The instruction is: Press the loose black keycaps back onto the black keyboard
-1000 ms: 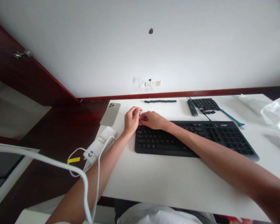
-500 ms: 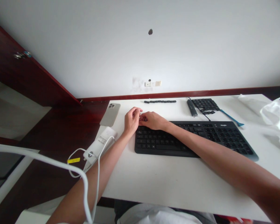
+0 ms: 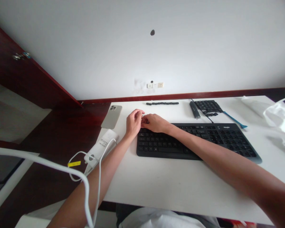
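Note:
A black keyboard (image 3: 171, 149) lies on the white table, with keycaps gone from its number pad side. At its upper left corner my left hand (image 3: 134, 121) and my right hand (image 3: 155, 123) meet, fingertips close together. My left hand's fingers are curled by the corner; whatever they hold, if anything, is hidden. The fingers of my right hand are bent down in a pinch over the corner keys, and what lies under them cannot be seen. Behind the hands runs a row of loose black keycaps (image 3: 162, 103).
Farther right are a dark cylindrical tool (image 3: 194, 110), a block of loose keycaps (image 3: 209, 106) and a blue stick (image 3: 235, 119). White plastic bags (image 3: 279, 115) lie at the right edge. On the left are a phone (image 3: 111, 117) and a white power strip (image 3: 104, 145) with cables.
Both hands stay almost exactly where they were at the keyboard's corner. The whole view has shifted very slightly.

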